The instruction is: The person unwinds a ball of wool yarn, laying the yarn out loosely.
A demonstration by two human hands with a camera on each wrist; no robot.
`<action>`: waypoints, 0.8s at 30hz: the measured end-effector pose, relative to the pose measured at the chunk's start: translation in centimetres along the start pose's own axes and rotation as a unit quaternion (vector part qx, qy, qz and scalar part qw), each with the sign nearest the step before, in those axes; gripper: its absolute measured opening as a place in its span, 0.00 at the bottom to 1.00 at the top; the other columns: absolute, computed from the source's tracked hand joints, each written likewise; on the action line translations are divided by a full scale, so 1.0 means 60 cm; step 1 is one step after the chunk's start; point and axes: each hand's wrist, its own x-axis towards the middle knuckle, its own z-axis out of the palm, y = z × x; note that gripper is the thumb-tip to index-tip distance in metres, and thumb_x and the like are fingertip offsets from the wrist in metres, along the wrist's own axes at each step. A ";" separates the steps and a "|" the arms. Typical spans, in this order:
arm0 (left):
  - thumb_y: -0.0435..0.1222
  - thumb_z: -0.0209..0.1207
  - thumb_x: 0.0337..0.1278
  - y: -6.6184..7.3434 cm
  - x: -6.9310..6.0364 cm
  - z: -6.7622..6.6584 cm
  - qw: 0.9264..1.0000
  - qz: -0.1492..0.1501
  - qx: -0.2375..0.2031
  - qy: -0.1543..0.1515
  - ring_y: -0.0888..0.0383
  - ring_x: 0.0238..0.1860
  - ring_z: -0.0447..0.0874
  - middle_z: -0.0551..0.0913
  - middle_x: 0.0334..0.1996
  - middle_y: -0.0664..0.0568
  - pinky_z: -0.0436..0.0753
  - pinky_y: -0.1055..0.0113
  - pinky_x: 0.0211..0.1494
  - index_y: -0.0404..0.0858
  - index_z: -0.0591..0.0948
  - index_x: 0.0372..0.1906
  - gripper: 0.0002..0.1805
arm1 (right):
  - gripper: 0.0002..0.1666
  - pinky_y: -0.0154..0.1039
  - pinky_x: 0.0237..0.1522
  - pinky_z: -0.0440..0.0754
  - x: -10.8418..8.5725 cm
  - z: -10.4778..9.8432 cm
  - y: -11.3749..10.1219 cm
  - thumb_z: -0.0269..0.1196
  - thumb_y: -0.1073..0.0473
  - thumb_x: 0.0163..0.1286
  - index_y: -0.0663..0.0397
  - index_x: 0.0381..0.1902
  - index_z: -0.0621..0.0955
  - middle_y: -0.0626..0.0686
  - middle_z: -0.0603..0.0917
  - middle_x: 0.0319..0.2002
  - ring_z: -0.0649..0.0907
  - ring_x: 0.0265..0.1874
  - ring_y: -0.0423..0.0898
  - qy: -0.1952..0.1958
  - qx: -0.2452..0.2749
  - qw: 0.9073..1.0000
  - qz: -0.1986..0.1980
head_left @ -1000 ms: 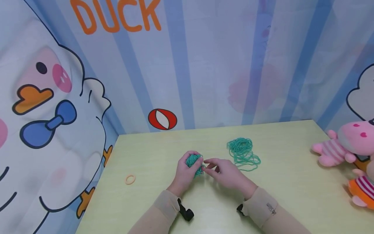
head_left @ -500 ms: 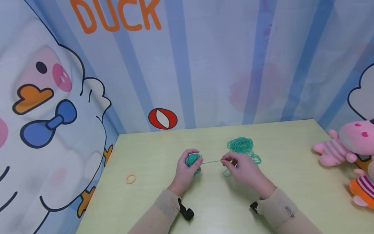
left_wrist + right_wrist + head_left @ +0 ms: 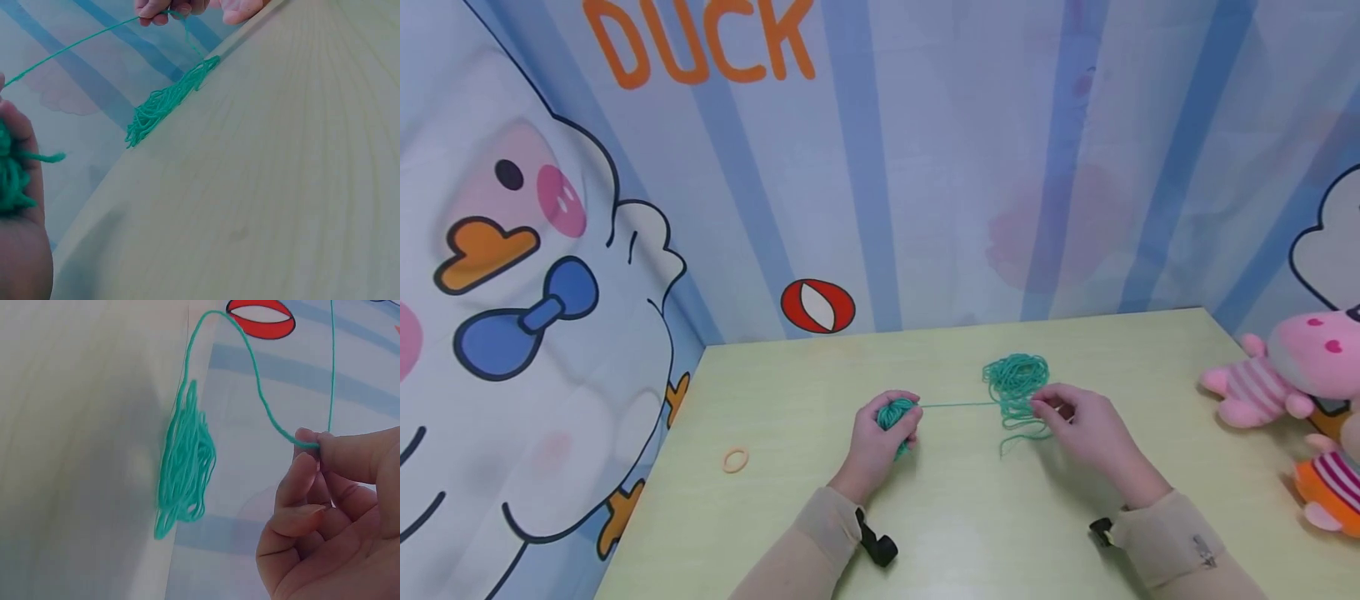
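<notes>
A small ball of green yarn (image 3: 895, 412) lies in the grip of my left hand (image 3: 877, 433), with fingers and thumb around it. In the left wrist view, a short yarn end sticks out from the ball (image 3: 12, 178). My right hand (image 3: 1086, 429) pinches a strand of yarn (image 3: 306, 445) between thumb and forefinger. From that pinch one strand runs taut to the ball, seen in the head view as a straight line. The other side of the strand curves down to a loose pile of green yarn (image 3: 1017, 377) on the table, just left of my right hand.
An orange ring (image 3: 735, 460) lies on the pale table (image 3: 820, 375) left of my left hand. Plush toys (image 3: 1262, 383) sit at the right edge. Behind the table hangs a printed blue-striped cloth (image 3: 940, 167).
My right hand has moved away to the right from the yarn ball, drawing the pinched strand out into a longer line. My left hand stays nearly in place with the ball.
</notes>
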 end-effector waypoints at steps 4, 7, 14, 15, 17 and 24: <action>0.38 0.69 0.76 -0.001 0.000 0.000 1.000 0.013 0.002 0.010 0.60 0.28 0.80 0.87 0.44 0.53 0.87 0.72 0.36 0.32 0.83 0.59 0.18 | 0.14 0.37 0.38 0.81 -0.001 -0.012 0.020 0.64 0.54 0.84 0.56 0.56 0.88 0.53 0.92 0.45 0.84 0.40 0.45 0.009 -0.025 1.000 0.007; 0.38 0.70 0.74 -0.001 0.000 -0.001 1.000 0.014 -0.008 0.014 0.59 0.27 0.79 0.87 0.44 0.53 0.85 0.71 0.35 0.34 0.82 0.57 0.16 | 0.14 0.39 0.39 0.81 -0.001 -0.019 0.030 0.64 0.54 0.84 0.56 0.56 0.88 0.54 0.92 0.46 0.84 0.41 0.47 0.007 -0.040 0.999 0.017; 0.39 0.69 0.76 -0.002 0.000 -0.004 1.000 0.000 -0.003 0.004 0.59 0.31 0.84 0.83 0.36 0.53 0.90 0.69 0.42 0.31 0.76 0.67 0.25 | 0.16 0.41 0.37 0.81 0.000 -0.032 0.047 0.62 0.53 0.85 0.58 0.56 0.88 0.57 0.92 0.46 0.86 0.41 0.51 -0.013 -0.065 0.997 0.050; 0.39 0.68 0.77 -0.003 0.000 -0.005 1.000 0.000 -0.006 0.001 0.59 0.32 0.85 0.84 0.36 0.53 0.91 0.68 0.43 0.30 0.75 0.68 0.25 | 0.16 0.43 0.38 0.82 -0.001 -0.033 0.048 0.63 0.53 0.85 0.58 0.56 0.88 0.58 0.92 0.47 0.87 0.42 0.52 -0.018 -0.066 0.996 0.056; 0.38 0.66 0.78 -0.004 0.001 -0.005 1.000 0.005 -0.015 -0.005 0.59 0.33 0.86 0.85 0.36 0.51 0.92 0.67 0.44 0.28 0.75 0.67 0.24 | 0.16 0.47 0.40 0.85 -0.001 -0.036 0.054 0.62 0.53 0.84 0.59 0.56 0.88 0.60 0.92 0.49 0.88 0.45 0.56 -0.027 -0.070 0.995 0.066; 0.40 0.68 0.77 -0.009 0.002 -0.006 0.999 0.019 -0.029 0.021 0.59 0.26 0.80 0.83 0.32 0.53 0.85 0.70 0.32 0.36 0.82 0.50 0.12 | 0.18 0.67 0.57 0.83 -0.001 -0.045 0.080 0.61 0.54 0.83 0.61 0.56 0.88 0.67 0.89 0.56 0.86 0.53 0.66 -0.044 -0.107 0.985 0.125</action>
